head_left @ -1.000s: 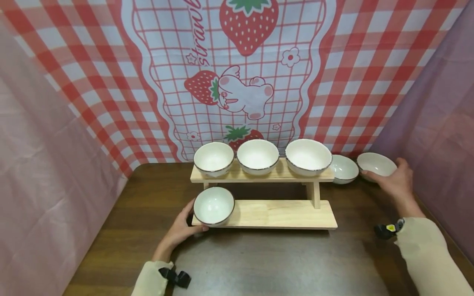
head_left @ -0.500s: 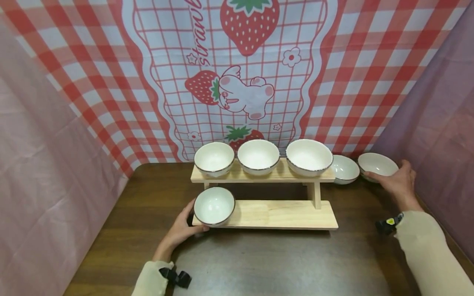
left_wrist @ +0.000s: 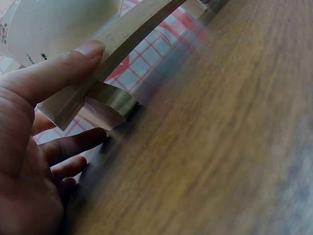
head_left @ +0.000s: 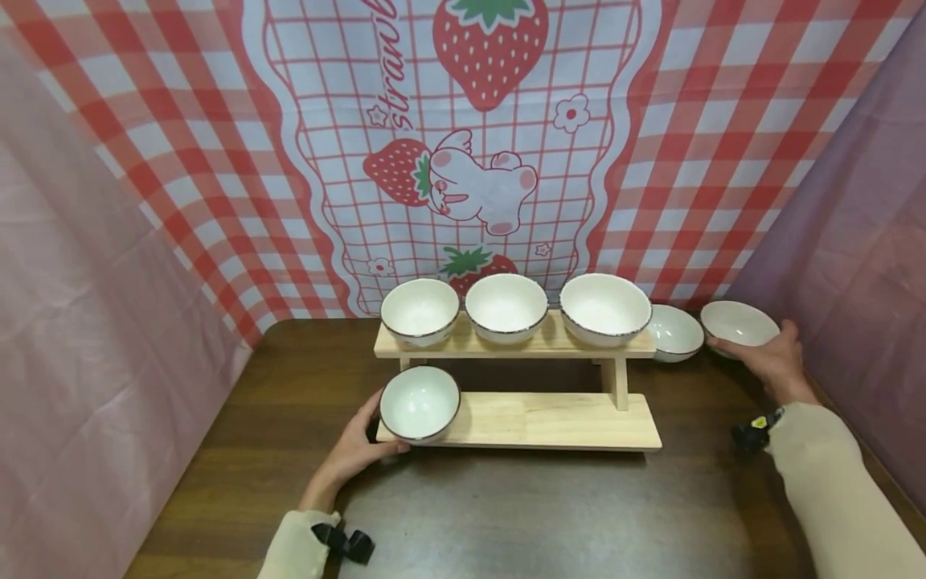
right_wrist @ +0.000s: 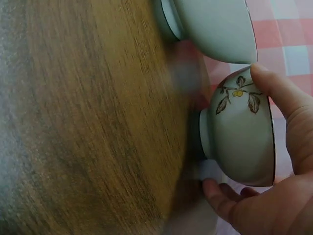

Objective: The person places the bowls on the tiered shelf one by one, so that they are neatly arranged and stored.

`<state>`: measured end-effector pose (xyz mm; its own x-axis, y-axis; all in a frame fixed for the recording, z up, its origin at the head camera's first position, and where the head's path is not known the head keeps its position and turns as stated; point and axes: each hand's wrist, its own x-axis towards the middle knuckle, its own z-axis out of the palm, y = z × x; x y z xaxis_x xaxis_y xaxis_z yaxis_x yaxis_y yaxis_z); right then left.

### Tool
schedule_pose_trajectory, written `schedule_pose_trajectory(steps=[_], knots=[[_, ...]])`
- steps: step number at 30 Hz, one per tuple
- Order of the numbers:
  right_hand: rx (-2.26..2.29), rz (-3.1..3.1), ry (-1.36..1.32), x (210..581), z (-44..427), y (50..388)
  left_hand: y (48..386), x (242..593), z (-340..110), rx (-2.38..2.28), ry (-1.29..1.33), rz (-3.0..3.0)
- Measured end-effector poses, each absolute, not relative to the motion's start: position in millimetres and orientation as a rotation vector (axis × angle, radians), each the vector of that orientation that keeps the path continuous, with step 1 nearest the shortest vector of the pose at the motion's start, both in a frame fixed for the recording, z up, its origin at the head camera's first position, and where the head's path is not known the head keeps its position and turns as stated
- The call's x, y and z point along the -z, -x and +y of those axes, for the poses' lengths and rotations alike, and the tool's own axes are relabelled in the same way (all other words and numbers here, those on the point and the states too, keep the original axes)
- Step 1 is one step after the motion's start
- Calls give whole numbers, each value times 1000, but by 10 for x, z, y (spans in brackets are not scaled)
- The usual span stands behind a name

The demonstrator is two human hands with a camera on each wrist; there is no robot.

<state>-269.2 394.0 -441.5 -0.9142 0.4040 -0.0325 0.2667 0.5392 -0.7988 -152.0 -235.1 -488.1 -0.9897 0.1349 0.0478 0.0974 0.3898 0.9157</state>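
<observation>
My right hand (head_left: 774, 359) grips a white bowl (head_left: 739, 322) on the table at the far right, thumb at its rim and fingers at its far side. In the right wrist view this bowl (right_wrist: 242, 132) has a leaf-and-flower print and a dark rim. Beside it stands another white bowl (head_left: 674, 334), partly behind the stand. My left hand (head_left: 356, 442) holds the left end of the two-tier wooden stand (head_left: 550, 418), next to a bowl (head_left: 419, 404) on the lower shelf. In the left wrist view the thumb (left_wrist: 73, 66) lies along the board's edge, fingers lower down.
Along the upper shelf stand a left bowl (head_left: 420, 312), a middle bowl (head_left: 506, 308) and a right bowl (head_left: 606, 310). A red-checked strawberry cloth (head_left: 477, 177) hangs behind the dark wooden table (head_left: 275, 386). Pink curtains (head_left: 854, 241) border both sides.
The bowls and stand have stayed in place. My right wrist has shifted slightly while the hand stays at the far-right bowl. My left hand has kept its position.
</observation>
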Motion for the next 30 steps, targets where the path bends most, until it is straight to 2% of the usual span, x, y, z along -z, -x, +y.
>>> schedule_pose_trajectory(steps=[19, 30], knots=[[-1466, -2506, 400, 4580, 4055, 2830, 1531, 4878, -2348, -1699, -201, 2591], [-1447, -2477, 502, 4613, 4069, 2801, 1523, 4882, -2352, -1660, -178, 2616]])
